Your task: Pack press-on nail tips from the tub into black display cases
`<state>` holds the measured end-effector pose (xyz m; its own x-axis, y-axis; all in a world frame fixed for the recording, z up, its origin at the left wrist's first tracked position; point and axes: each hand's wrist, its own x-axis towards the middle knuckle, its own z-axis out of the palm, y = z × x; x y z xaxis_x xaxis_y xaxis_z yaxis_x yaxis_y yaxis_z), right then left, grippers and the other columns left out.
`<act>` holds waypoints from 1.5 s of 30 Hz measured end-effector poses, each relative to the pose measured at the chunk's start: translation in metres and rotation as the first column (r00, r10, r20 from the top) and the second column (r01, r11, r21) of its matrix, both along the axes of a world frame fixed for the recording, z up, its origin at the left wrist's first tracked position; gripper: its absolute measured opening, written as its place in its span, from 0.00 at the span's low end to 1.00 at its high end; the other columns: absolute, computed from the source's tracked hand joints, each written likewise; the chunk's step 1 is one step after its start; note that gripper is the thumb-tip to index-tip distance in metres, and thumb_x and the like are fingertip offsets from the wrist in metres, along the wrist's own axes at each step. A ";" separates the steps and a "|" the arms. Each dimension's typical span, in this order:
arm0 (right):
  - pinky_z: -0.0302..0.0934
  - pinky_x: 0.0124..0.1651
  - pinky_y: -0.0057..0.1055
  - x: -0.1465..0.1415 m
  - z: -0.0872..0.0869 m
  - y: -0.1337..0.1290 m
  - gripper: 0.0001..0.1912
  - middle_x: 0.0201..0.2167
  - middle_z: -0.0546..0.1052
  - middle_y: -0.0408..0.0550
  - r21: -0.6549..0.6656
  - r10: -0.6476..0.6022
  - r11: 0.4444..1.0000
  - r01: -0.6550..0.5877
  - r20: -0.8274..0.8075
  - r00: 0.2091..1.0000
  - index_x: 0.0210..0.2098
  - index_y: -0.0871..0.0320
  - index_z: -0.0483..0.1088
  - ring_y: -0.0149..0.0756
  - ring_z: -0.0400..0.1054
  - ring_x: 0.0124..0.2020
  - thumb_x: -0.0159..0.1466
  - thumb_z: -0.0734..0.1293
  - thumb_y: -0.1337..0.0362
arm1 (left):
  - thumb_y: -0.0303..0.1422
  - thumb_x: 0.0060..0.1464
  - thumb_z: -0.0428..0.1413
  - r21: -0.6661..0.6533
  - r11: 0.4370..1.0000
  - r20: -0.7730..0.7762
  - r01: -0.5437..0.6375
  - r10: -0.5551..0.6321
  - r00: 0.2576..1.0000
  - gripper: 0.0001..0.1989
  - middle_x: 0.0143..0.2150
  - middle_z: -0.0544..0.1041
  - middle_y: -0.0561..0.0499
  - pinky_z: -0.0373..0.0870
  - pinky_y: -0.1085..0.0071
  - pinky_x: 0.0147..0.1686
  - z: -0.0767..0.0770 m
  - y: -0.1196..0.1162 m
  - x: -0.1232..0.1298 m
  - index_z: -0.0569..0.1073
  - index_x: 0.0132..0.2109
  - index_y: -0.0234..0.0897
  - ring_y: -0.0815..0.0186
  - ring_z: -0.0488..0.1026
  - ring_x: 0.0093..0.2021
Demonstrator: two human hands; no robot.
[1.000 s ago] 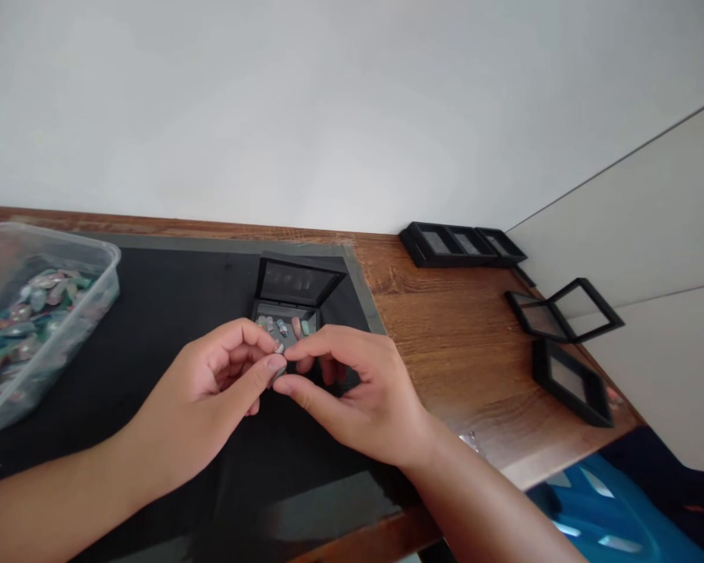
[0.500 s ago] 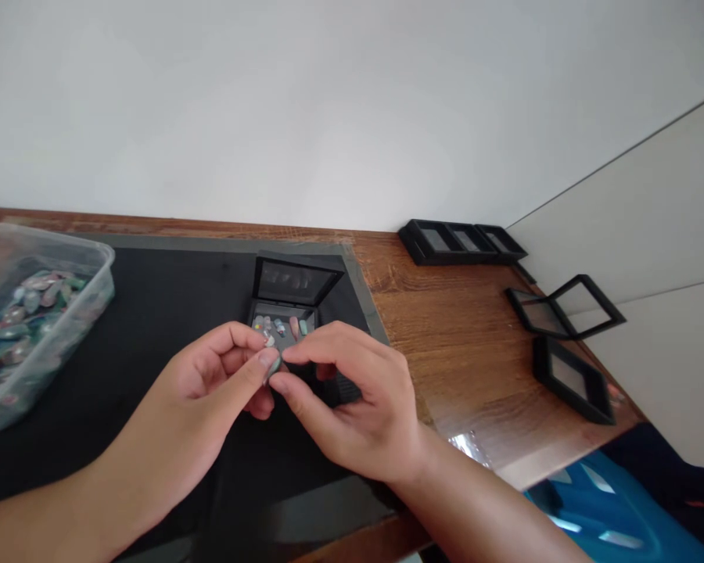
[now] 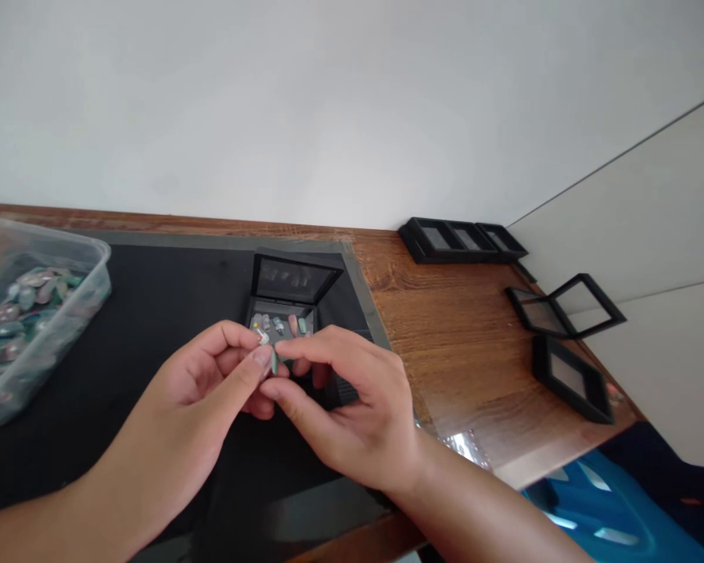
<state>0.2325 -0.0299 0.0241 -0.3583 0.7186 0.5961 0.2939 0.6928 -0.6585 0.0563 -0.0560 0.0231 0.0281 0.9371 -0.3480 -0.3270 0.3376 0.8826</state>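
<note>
My left hand [image 3: 211, 391] is closed, its thumb and fingers pinching press-on nails, among them a whitish press-on nail [image 3: 263, 335] at the fingertips. Between the two hands a slim green press-on nail [image 3: 274, 363] stands on edge. The thumb and index finger of my right hand [image 3: 360, 403] close on it from the right. Just beyond my fingers lies a black display case [image 3: 296, 280] with its clear-windowed lid raised. Several press-on nails [image 3: 293, 324] in pink, blue and green sit inside it; my hands hide the case's near part.
At the left, a clear plastic tub [image 3: 97, 274] holds many loose press-on nails [image 3: 29, 313]. A black mat [image 3: 170, 289] covers the wooden table [image 3: 446, 320]. More black cases [image 3: 463, 238] stand at the back right, with an open one [image 3: 563, 306] nearer. A blue stool-like object [image 3: 610, 516] is below the table.
The green nail has turned more upright between my fingertips, and the whitish nail shows more. My right hand has shifted slightly left. The case has stayed put.
</note>
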 end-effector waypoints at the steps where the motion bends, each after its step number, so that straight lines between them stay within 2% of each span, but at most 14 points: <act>1: 0.74 0.34 0.25 0.000 0.000 0.000 0.10 0.33 0.84 0.42 -0.020 0.001 1.000 -0.001 -0.004 1.000 0.47 0.56 0.82 0.28 0.75 0.29 0.68 0.80 0.68 | 0.50 0.45 0.77 0.013 1.000 0.003 0.008 -0.008 1.000 0.22 0.28 0.78 0.53 0.80 0.75 0.29 -0.001 0.000 0.000 0.80 0.33 0.38 0.69 0.77 0.28; 5: 0.68 0.32 0.24 0.000 0.002 0.001 0.10 0.30 0.80 0.40 -0.134 0.025 0.991 -0.030 -0.039 0.999 0.46 0.58 0.83 0.26 0.70 0.27 0.66 0.81 0.69 | 0.49 0.48 0.76 0.046 0.999 -0.022 0.009 -0.008 1.000 0.20 0.26 0.78 0.54 0.76 0.79 0.28 -0.003 0.002 -0.001 0.80 0.33 0.39 0.72 0.74 0.26; 7: 0.64 0.28 0.25 0.001 0.003 0.003 0.09 0.29 0.78 0.39 -0.295 0.049 0.952 -0.077 -0.102 0.994 0.44 0.57 0.83 0.25 0.67 0.25 0.65 0.81 0.67 | 0.48 0.49 0.75 0.064 0.998 -0.044 0.010 -0.007 0.999 0.19 0.25 0.76 0.55 0.72 0.81 0.26 -0.003 0.002 -0.001 0.80 0.32 0.39 0.74 0.71 0.25; 8: 0.62 0.27 0.25 0.002 0.003 0.004 0.10 0.28 0.77 0.38 -0.409 0.065 0.905 -0.119 -0.144 0.987 0.44 0.57 0.83 0.25 0.65 0.24 0.65 0.82 0.65 | 0.48 0.49 0.75 0.073 0.997 -0.056 0.016 -0.012 0.998 0.19 0.24 0.74 0.55 0.69 0.82 0.24 -0.002 0.002 -0.001 0.79 0.31 0.39 0.74 0.69 0.24; 10: 0.56 0.24 0.24 0.004 0.005 0.008 0.13 0.26 0.75 0.37 -0.624 0.091 0.747 -0.227 -0.243 0.966 0.42 0.57 0.82 0.24 0.62 0.23 0.62 0.85 0.61 | 0.49 0.50 0.74 0.088 0.995 -0.080 0.045 -0.038 0.996 0.21 0.22 0.71 0.56 0.66 0.82 0.23 -0.001 0.001 -0.001 0.77 0.30 0.39 0.75 0.66 0.23; 12: 0.53 0.24 0.24 0.006 0.005 0.012 0.16 0.24 0.73 0.35 -0.731 0.107 0.594 -0.337 -0.343 0.933 0.39 0.57 0.81 0.24 0.59 0.22 0.58 0.87 0.61 | 0.50 0.52 0.72 0.097 0.992 -0.099 0.077 -0.067 0.993 0.22 0.21 0.69 0.57 0.66 0.81 0.23 0.000 -0.001 -0.002 0.76 0.29 0.39 0.74 0.64 0.23; 15: 0.52 0.25 0.24 0.007 0.005 0.015 0.16 0.22 0.73 0.35 -0.737 0.113 0.507 -0.447 -0.457 0.882 0.37 0.57 0.81 0.23 0.58 0.22 0.56 0.88 0.64 | 0.52 0.54 0.71 0.090 0.989 -0.115 0.121 -0.110 0.987 0.22 0.22 0.69 0.56 0.68 0.77 0.25 0.001 -0.003 -0.002 0.76 0.31 0.40 0.72 0.64 0.24; 17: 0.54 0.26 0.24 0.007 0.004 0.015 0.15 0.24 0.77 0.37 -0.719 0.108 0.517 -0.464 -0.483 0.869 0.36 0.57 0.82 0.24 0.61 0.23 0.57 0.88 0.66 | 0.52 0.54 0.70 0.091 0.987 -0.126 0.133 -0.121 0.985 0.21 0.21 0.68 0.56 0.67 0.77 0.25 0.000 -0.004 -0.001 0.76 0.31 0.41 0.71 0.64 0.24; 21: 0.60 0.29 0.25 0.007 0.006 0.015 0.12 0.28 0.82 0.43 -0.690 0.096 0.601 -0.402 -0.438 0.894 0.35 0.57 0.82 0.26 0.69 0.25 0.59 0.87 0.64 | 0.50 0.54 0.70 0.105 0.989 -0.155 0.103 -0.087 0.984 0.19 0.22 0.69 0.56 0.67 0.78 0.25 0.000 -0.001 -0.002 0.77 0.31 0.40 0.72 0.65 0.24; 26: 0.58 0.25 0.24 0.009 0.008 0.016 0.13 0.26 0.79 0.40 -0.579 0.079 0.782 -0.233 -0.279 0.957 0.36 0.57 0.83 0.24 0.64 0.23 0.61 0.86 0.61 | 0.50 0.52 0.71 0.067 0.995 -0.150 0.079 -0.068 0.986 0.19 0.25 0.73 0.55 0.67 0.78 0.25 0.000 0.001 -0.005 0.78 0.34 0.39 0.72 0.67 0.25; 31: 0.62 0.26 0.26 0.004 0.005 0.011 0.11 0.26 0.79 0.40 -0.278 0.093 0.953 -0.121 -0.113 0.989 0.38 0.57 0.84 0.26 0.66 0.24 0.64 0.85 0.59 | 0.50 0.52 0.73 0.046 0.995 -0.085 0.091 -0.087 0.993 0.21 0.24 0.72 0.56 0.66 0.78 0.25 -0.001 0.001 -0.003 0.76 0.34 0.39 0.73 0.66 0.25; 34: 0.63 0.27 0.26 0.000 0.003 0.007 0.10 0.26 0.79 0.40 -0.190 0.039 0.981 -0.050 -0.058 0.998 0.39 0.56 0.84 0.26 0.67 0.24 0.64 0.84 0.61 | 0.49 0.53 0.72 0.053 0.997 -0.067 0.062 -0.058 0.996 0.20 0.27 0.76 0.55 0.69 0.76 0.26 -0.001 0.002 -0.001 0.77 0.35 0.39 0.72 0.69 0.26; 39: 0.66 0.27 0.26 -0.002 0.003 0.002 0.08 0.26 0.79 0.39 -0.173 -0.024 0.985 0.019 -0.028 0.999 0.41 0.54 0.84 0.27 0.67 0.23 0.62 0.81 0.67 | 0.48 0.53 0.73 0.073 0.995 -0.059 0.069 -0.065 0.996 0.19 0.28 0.78 0.54 0.74 0.76 0.28 -0.003 0.001 -0.001 0.78 0.35 0.39 0.71 0.72 0.27; 45: 0.62 0.25 0.24 -0.002 0.005 0.002 0.09 0.24 0.75 0.37 -0.254 -0.015 0.967 0.001 -0.053 0.998 0.41 0.56 0.83 0.25 0.65 0.22 0.60 0.80 0.69 | 0.45 0.55 0.72 0.113 0.991 -0.091 0.064 -0.054 0.994 0.15 0.27 0.79 0.54 0.75 0.79 0.29 -0.007 0.001 -0.004 0.79 0.34 0.40 0.71 0.75 0.28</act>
